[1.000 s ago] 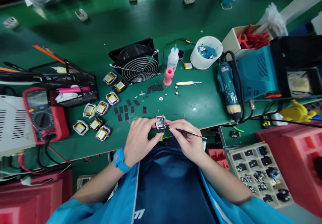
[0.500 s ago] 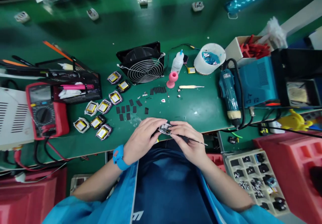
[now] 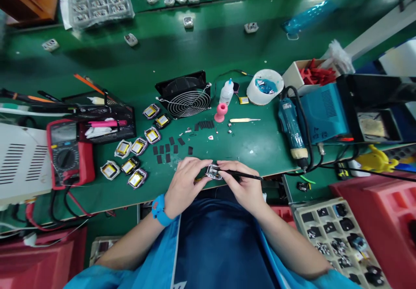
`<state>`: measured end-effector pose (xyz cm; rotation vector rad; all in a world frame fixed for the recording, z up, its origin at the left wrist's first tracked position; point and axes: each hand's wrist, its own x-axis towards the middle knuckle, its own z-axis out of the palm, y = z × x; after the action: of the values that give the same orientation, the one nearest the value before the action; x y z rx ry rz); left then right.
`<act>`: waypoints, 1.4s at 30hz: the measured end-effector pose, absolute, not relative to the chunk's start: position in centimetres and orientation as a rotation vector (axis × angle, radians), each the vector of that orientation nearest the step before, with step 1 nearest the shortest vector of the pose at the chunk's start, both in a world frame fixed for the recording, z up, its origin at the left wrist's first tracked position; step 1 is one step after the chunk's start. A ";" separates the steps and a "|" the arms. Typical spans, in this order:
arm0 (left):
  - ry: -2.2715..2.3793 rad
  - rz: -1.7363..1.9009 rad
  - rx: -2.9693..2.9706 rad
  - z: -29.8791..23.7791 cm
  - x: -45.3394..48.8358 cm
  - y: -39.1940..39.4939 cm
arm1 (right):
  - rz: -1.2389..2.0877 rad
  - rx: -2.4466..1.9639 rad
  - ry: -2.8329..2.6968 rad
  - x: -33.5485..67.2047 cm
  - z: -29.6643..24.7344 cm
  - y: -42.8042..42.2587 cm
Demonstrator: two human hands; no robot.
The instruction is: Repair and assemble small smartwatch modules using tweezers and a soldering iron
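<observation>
1. At the six o'clock edge of the counter [image 3: 266, 148], both hands meet around a small device [image 3: 213, 172].
2. Left hand [image 3: 185, 183]: its fingers close narrowly on the device's nine o'clock side, seemingly to steady it.
3. Right hand [image 3: 243, 184]: its fingers pinch a slim black tool [image 3: 247, 175] at the device's three o'clock side, probably for fine control.
4. Toward ten o'clock of the device, black pieces [image 3: 163, 149] lie spread out, likely for easy picking.
</observation>
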<state>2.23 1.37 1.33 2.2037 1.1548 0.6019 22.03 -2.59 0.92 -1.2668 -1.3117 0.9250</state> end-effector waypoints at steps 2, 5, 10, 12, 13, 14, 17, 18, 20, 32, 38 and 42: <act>1.159 0.605 2.196 1.3 2.2 1.4 | 0.915 -1.288 -1.310 21.9 1.0 -2.5; 1.153 0.608 2.197 1.3 2.2 1.5 | 0.928 -1.325 -1.288 21.8 1.0 -2.3; 1.148 0.603 2.196 1.4 2.3 1.5 | 1.056 -1.322 -1.194 22.1 0.8 -2.1; 1.148 0.597 2.190 1.5 2.2 1.6 | 1.110 -1.300 -1.166 22.3 0.8 -2.1; 1.149 0.593 2.188 1.5 2.2 1.6 | 1.133 -1.284 -1.154 22.3 0.8 -2.1; 1.148 0.590 2.186 1.5 2.2 1.6 | 1.152 -1.264 -1.146 22.4 0.8 -2.2; 1.146 0.591 2.184 1.5 2.3 1.6 | 1.191 -1.203 -1.146 22.7 1.0 -2.3; 1.146 0.595 2.183 1.5 2.3 1.6 | 1.209 -1.179 -1.146 22.9 1.1 -2.3; 1.146 0.598 2.182 1.5 2.4 1.5 | 1.252 -1.130 -1.124 23.2 1.2 -2.2; 1.140 0.598 2.306 3.0 1.1 3.7 | 1.228 -1.274 -1.012 22.7 0.6 5.4; 1.185 0.495 2.376 3.6 1.4 6.1 | 1.276 -1.268 -1.026 22.0 0.5 8.1; 1.187 0.458 2.430 3.6 1.9 6.8 | 1.258 -1.279 -1.049 21.9 0.3 8.7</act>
<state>1.94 6.81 3.61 2.4298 1.1874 0.4577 21.88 8.66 0.25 -1.2790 -1.0487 1.2583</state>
